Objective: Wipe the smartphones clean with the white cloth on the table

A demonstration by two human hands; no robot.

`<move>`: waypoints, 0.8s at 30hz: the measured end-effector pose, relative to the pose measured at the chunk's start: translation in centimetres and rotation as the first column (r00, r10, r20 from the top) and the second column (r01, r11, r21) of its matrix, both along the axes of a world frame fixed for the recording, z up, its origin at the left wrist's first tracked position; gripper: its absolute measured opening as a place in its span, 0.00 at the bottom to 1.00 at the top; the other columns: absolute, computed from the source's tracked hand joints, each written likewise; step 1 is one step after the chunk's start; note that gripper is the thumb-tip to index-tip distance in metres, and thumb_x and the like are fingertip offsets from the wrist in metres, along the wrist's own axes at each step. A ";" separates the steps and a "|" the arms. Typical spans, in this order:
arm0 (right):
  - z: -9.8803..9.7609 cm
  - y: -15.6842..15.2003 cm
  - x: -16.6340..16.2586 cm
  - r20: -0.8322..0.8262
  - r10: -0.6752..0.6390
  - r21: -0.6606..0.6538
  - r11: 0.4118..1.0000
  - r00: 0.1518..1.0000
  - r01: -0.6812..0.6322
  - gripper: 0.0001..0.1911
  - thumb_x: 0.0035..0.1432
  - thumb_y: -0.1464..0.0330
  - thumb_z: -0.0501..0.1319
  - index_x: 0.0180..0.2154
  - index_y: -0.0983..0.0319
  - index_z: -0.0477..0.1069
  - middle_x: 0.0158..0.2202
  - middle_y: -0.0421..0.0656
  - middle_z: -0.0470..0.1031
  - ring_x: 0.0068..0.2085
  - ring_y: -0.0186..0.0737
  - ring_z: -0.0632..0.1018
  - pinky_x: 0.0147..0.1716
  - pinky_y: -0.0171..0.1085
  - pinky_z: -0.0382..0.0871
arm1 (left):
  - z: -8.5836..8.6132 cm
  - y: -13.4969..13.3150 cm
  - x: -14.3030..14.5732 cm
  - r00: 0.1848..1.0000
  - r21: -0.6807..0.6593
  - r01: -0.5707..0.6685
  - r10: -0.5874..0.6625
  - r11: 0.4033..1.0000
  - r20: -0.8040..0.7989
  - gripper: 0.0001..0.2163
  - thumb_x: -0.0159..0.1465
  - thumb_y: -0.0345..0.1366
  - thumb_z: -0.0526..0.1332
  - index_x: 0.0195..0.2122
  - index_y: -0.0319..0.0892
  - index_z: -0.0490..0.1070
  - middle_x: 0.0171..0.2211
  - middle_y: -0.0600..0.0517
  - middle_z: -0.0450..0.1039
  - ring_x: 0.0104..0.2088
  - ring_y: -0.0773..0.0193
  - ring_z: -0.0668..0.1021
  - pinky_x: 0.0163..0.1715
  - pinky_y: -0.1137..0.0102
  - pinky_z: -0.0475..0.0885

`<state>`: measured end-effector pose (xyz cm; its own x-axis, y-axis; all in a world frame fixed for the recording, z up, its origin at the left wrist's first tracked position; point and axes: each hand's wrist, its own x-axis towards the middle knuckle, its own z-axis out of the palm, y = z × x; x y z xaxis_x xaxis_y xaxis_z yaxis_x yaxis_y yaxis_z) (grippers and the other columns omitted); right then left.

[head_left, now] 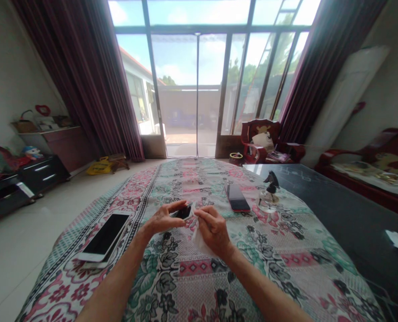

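Device (184, 212): was held by left fingers (176, 205); judged slippery, best edge-gripped.
Cloth (199, 242): was pinched by right fingers (204, 214); judged soft.

The head camera looks forward and down over both hands (216, 228).

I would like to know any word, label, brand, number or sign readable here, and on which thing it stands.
No text is readable here.
Yellow plastic bag: any markings are too small and blurred to read.
Upper white rectangular phone with black screen: no lettering visible.
Dark red-edged rectangular phone: no lettering visible.
Dark glossy object in the left hand: any lettering too small to tell.
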<state>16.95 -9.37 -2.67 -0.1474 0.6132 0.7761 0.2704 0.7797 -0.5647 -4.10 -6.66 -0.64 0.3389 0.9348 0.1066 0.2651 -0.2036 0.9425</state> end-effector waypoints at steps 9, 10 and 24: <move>-0.3 0.1 -0.2 -0.026 -0.028 -0.017 0.999 0.999 0.027 0.11 0.60 0.74 0.55 0.40 0.59 0.75 0.35 0.44 0.73 0.38 0.37 0.75 0.38 0.36 0.71 | -0.8 0.4 -0.3 1.000 0.037 0.019 -0.018 0.999 -0.023 0.35 0.46 0.33 0.72 0.57 0.40 0.68 0.55 0.45 0.72 0.57 0.47 0.71 0.60 0.56 0.62; -0.3 0.1 -0.2 -0.022 -0.021 -0.014 1.000 1.000 0.021 0.11 0.60 0.74 0.55 0.40 0.59 0.75 0.35 0.44 0.73 0.39 0.37 0.75 0.39 0.36 0.71 | -0.8 0.4 -0.3 1.000 0.038 0.012 -0.011 0.999 -0.028 0.35 0.46 0.33 0.72 0.57 0.41 0.68 0.55 0.45 0.71 0.57 0.47 0.71 0.61 0.56 0.61; -0.5 0.1 -0.1 -0.024 -0.007 -0.006 1.000 1.000 0.007 0.11 0.59 0.75 0.56 0.39 0.59 0.75 0.35 0.44 0.73 0.38 0.37 0.75 0.39 0.36 0.71 | -0.8 0.4 -0.4 1.000 0.029 -0.004 0.004 1.000 -0.028 0.34 0.45 0.33 0.71 0.57 0.41 0.69 0.55 0.46 0.71 0.58 0.48 0.70 0.61 0.55 0.61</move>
